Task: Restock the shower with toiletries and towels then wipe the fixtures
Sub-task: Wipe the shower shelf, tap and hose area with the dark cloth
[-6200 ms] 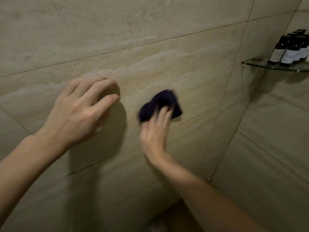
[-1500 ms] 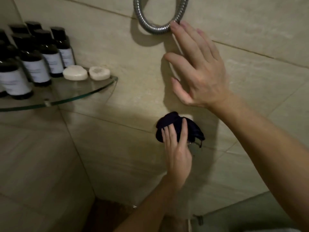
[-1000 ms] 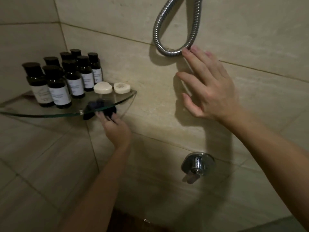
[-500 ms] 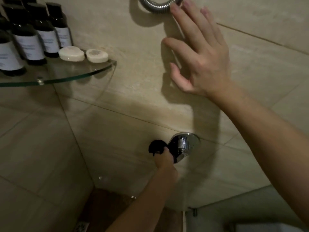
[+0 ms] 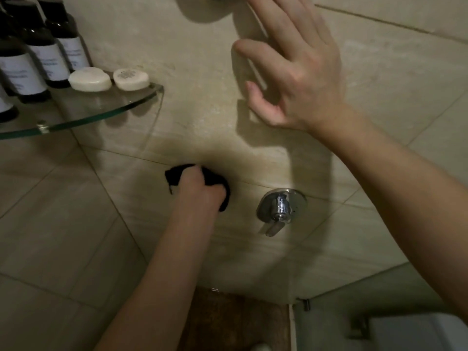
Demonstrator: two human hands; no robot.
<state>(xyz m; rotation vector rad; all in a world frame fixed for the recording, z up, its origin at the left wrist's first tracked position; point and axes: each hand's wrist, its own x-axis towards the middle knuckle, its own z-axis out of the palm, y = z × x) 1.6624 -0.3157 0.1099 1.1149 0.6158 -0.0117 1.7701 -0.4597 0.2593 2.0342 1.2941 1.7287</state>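
1. L hand (image 5: 200, 191): nearest item, forearm coming up from low centre. Fingers curled tight round the cloth, knuckles toward the wall. Fist grip, prob. to push pressure through the wad while scrubbing.
2. Cloth (image 5: 174, 174): the wiping thing. Dark (navy or black), soft, bunched, w/ ends poking out either side of the fist. Pressed on the wall tile (image 5: 192, 59) across a grout line, near the valve on its L side, not touching it.
3. Valve (image 5: 279, 207): round brushed-metal plate, polished chrome stem, flat lever pointing down. Nothing on it. Can't tell if it's been wiped yet.
4. R hand (image 5: 301, 79): higher up the wall, fingers straight and spread, holding nothing, palm toward the tile. Prob. bracing the body for the lean-in. Its shadow sits tight under it, so contact is likely.
5. Wall tile: beige, stone-look, matte, faint veining, thin grout lines.
6. Glass shelf (image 5: 106, 111): corner-mounted, curved front edge, greenish tint, small metal clip. Stocked, so the toiletries part looks done.
7. Soaps x2 (image 5: 90, 79) (image 5: 131, 78): off-white, rounded, side by side at the shelf's front R, handy to reach. Second one has print on top.
8. Bottles (image 5: 40, 51): dark, black caps, pale labels, clustered toward the back. Text unreadable.
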